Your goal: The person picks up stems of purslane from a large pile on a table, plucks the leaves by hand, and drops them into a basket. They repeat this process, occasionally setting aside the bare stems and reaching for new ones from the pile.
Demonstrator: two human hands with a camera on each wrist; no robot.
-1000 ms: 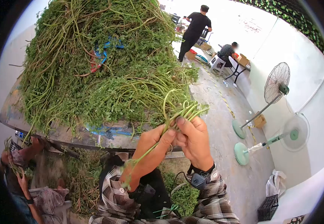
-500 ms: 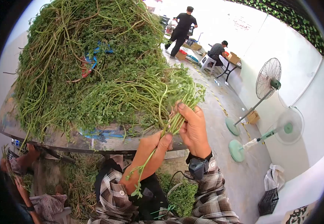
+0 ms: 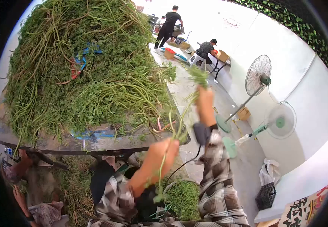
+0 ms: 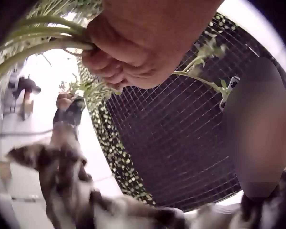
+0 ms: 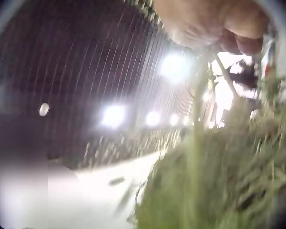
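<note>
Blurred in the head view, my left hand (image 3: 156, 160) grips a few long green stems (image 3: 177, 130), whose leafy end hangs below the fist. The left wrist view shows that hand (image 4: 138, 43) with fingers curled round the stems (image 4: 43, 34). Farther forward and to the right, past the table corner, my right hand (image 3: 206, 104) holds a bunch of leafy greens (image 3: 198, 77), also blurred. In the right wrist view only part of the right hand (image 5: 214, 24) shows at the top. A big heap of leafy stems (image 3: 84, 56) covers most of the table (image 3: 54, 140).
Below my arms stands a container full of greens (image 3: 182, 198). Two standing fans (image 3: 258, 75) and a black crate (image 3: 266, 196) are on the right. Another person's hand (image 3: 20, 196) shows at lower left. People and boxes are at the back.
My hands were together at the stems and have parted. The right hand has gone forward and right with a bunch, while the left keeps stems near the table edge. The head view has turned rightward.
</note>
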